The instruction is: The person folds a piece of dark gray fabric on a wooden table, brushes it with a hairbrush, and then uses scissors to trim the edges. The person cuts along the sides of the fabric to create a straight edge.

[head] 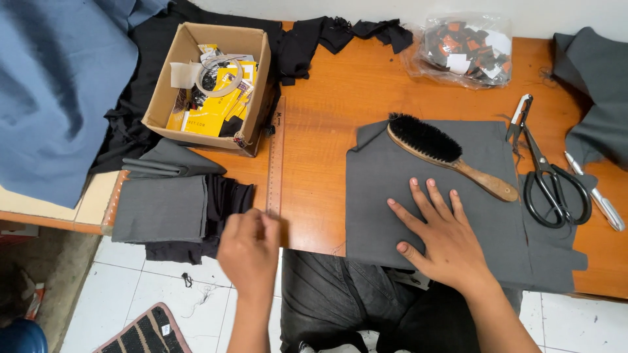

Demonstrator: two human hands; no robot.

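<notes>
My right hand [439, 230] lies flat, fingers spread, on a folded grey fabric piece [392, 176] on the orange wooden table [327, 98]. A wooden clothes brush with black bristles [445, 154] rests on the same fabric, just beyond my fingertips. My left hand [249, 248] hovers at the table's near edge with its fingers curled together, close to the end of a long wooden ruler [276, 157]. Whether it pinches anything I cannot tell. A stack of grey and black fabric pieces [171, 206] lies just left of that hand.
Black-handled scissors [548, 176] and a silver pen [595, 193] lie right of the brush. An open cardboard box [212, 85] of small supplies stands at the back left. A clear bag of labels [466, 49] sits at the back. Blue cloth [59, 85] drapes the left.
</notes>
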